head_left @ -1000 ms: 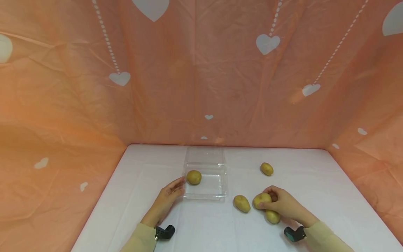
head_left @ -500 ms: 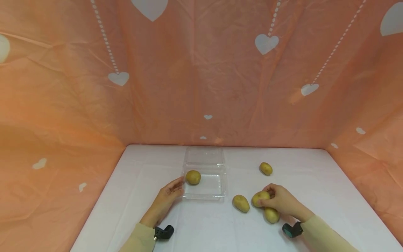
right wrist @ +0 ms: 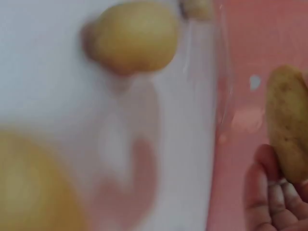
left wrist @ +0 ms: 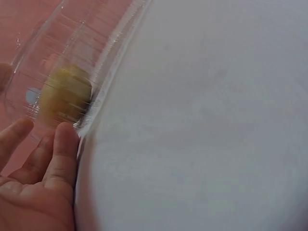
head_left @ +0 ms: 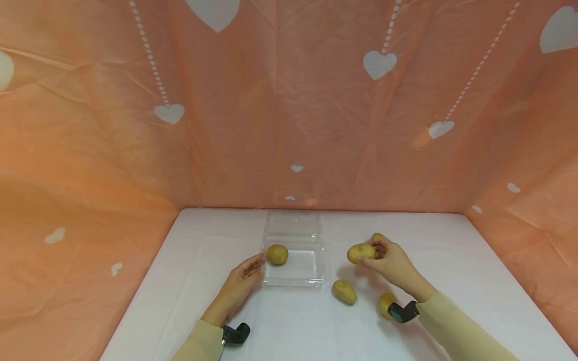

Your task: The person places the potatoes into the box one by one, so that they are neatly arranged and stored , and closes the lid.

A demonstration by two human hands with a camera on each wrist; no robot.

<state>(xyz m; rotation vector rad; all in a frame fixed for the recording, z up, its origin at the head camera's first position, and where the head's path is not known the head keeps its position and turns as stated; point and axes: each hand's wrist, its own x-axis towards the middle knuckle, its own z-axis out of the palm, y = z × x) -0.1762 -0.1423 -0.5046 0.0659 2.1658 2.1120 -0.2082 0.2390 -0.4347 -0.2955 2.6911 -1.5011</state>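
Grips a potato (head_left: pixel 360 253) in the right hand (head_left: pixel 392 260), pinching one end between thumb and fingertips. Holds it raised above the table (head_left: pixel 289 326), near the right side of a clear plastic container (head_left: pixel 294 284) and well apart from the left hand (head_left: pixel 241 280). Extends the left fingers loosely at the left wall of the container; cannot tell for certain whether the fingertips (left wrist: pixel 66 139) touch the plastic. Has a second potato (head_left: pixel 277 254) inside the container, at the left end, just across the wall from the left hand. Has the lid (head_left: pixel 294 223) laid back on the far side.

Has a third potato (head_left: pixel 344 292) on the table, nearer the body than the gripped one, a fourth potato (head_left: pixel 385 305) partly hidden by the black wrist device (head_left: pixel 403 312) on the right, and a fifth potato (head_left: pixel 377 235) behind the right hand, mostly covered by it. Wears pale sleeves (head_left: pixel 460 326). Faces an orange cloth (head_left: pixel 316 100) printed with white hearts.
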